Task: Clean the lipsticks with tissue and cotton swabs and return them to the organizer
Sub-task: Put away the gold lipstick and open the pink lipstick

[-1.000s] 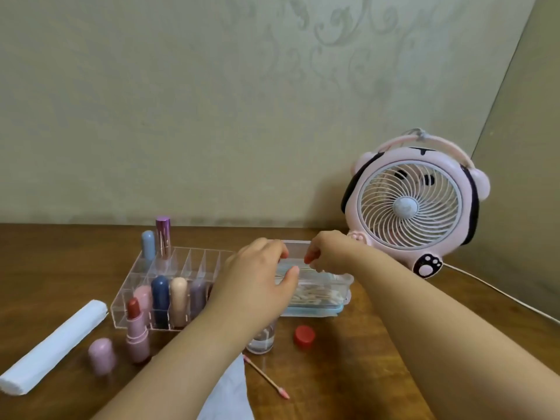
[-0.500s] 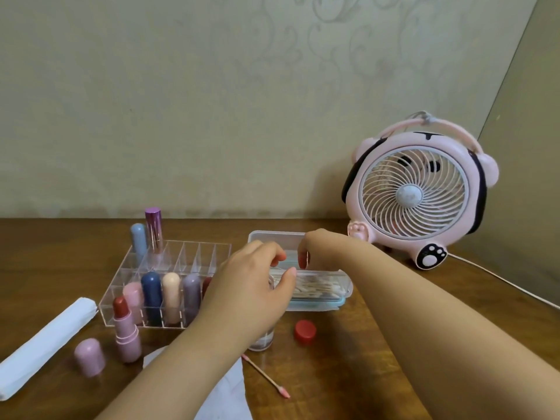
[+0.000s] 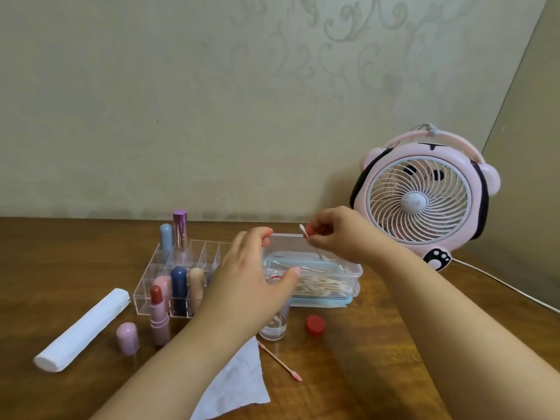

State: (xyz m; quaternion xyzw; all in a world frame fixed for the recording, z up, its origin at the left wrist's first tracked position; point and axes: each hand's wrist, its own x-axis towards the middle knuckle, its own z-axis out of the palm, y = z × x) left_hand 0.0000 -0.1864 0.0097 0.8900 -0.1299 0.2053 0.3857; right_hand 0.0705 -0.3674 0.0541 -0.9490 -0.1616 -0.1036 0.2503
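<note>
The brown wooden table (image 3: 378,344) carries all items. At its rear right stands a pink round desk fan with a white grille (image 3: 424,201). At the left edge lies a long white roll of tissue (image 3: 81,328). A clear acrylic lipstick organizer with square compartments (image 3: 151,271) sits left of centre; capped lipsticks stand upright in it, among them a dark blue one (image 3: 178,286) in the front rows and a metallic purple one (image 3: 179,228) at the back. To its right is a clear rectangular plastic box with a light blue base (image 3: 348,286) holding cotton swabs; its transparent lid (image 3: 288,241) stands raised.

The left hand (image 3: 251,280) is loosely open, with fingertips at the edge of the lid; whether it grips the lid cannot be determined. The right hand (image 3: 336,234) pinches one white-tipped cotton swab (image 3: 303,230) between thumb and fingers, above the box.

A flat white tissue sheet (image 3: 239,386) lies at the near edge. An uncapped pink lipstick with a red bullet (image 3: 159,316) stands just in front of the organizer, its pink domed cap (image 3: 128,338) beside it. A small clear glass bottle (image 3: 274,327) stands under the left hand, near a small red cap (image 3: 315,325). A pink-stained cotton swab (image 3: 280,362) lies on the table.
</note>
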